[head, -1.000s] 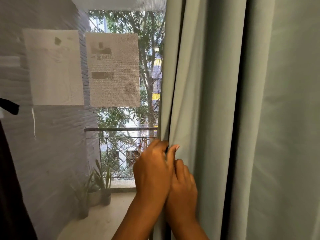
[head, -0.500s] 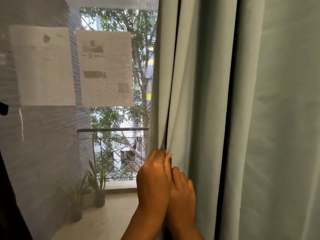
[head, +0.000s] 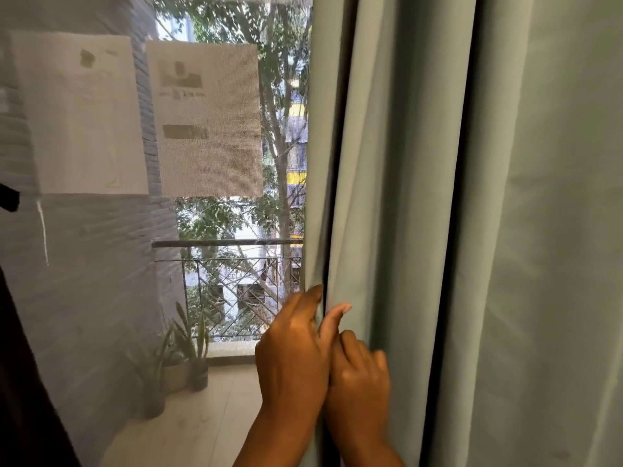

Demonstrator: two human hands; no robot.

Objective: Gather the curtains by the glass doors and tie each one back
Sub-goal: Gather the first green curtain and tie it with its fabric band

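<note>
Both hands gather the green curtain (head: 421,197) at its leading edge, left hand (head: 293,358) and right hand (head: 362,375) pinching folds; next, likely bunch further before tying.

Daylit balcony railing (head: 229,244) beyond mesh screen (head: 101,298) (potted plants (head: 188,358) below)

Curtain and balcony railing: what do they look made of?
Curtain: matte, pale green woven cloth, seemingly thick; it hangs in deep soft folds and blocks the daylight. Balcony railing: probably metal, with thin dark bars in a lattice under a grey top rail; finish unclear through the mesh screen.
</note>
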